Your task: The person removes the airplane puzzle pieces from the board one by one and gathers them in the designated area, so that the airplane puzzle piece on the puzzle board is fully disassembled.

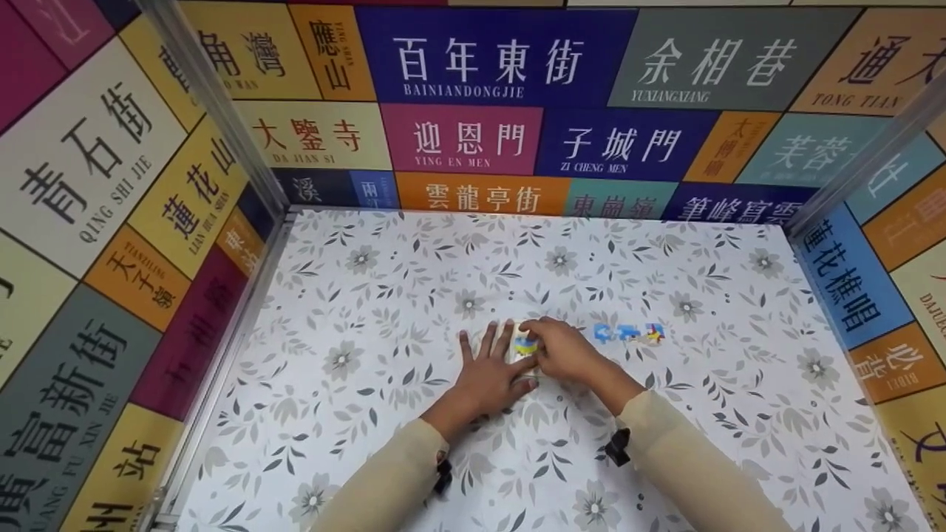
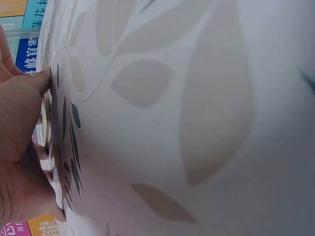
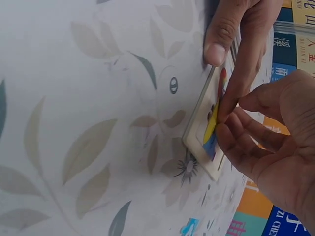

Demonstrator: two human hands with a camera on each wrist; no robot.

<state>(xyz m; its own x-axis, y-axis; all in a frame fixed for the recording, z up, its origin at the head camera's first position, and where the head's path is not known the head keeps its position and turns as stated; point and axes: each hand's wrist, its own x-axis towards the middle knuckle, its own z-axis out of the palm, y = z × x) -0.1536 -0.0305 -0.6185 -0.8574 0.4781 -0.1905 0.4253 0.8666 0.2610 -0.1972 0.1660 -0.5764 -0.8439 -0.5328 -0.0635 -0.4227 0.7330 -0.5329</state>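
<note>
Flowered table (image 1: pixel 369 295), sign walls (image 1: pixel 458 140); wooden board (image 3: pixel 195 140) mid-table

We've got the board flat, w/ both hands over it. Our L hand (image 1: pixel 486 380) is spread wide, thumb at the board's edge, forefinger on top. Our R hand (image 1: pixel 567 353) has fingers bent by the yellow piece (image 3: pixel 210 129); can't tell if they're pinching anything. Loose pieces (image 1: pixel 628 332) lie in a row, nr R hand.

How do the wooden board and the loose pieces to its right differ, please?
The board is a pale, straight-edged slab; the loose pieces are smaller, irregular and mostly blue. The left hand and right hand are at the board, while neither touches the loose pieces. Both lie on the patterned tabletop.
</note>
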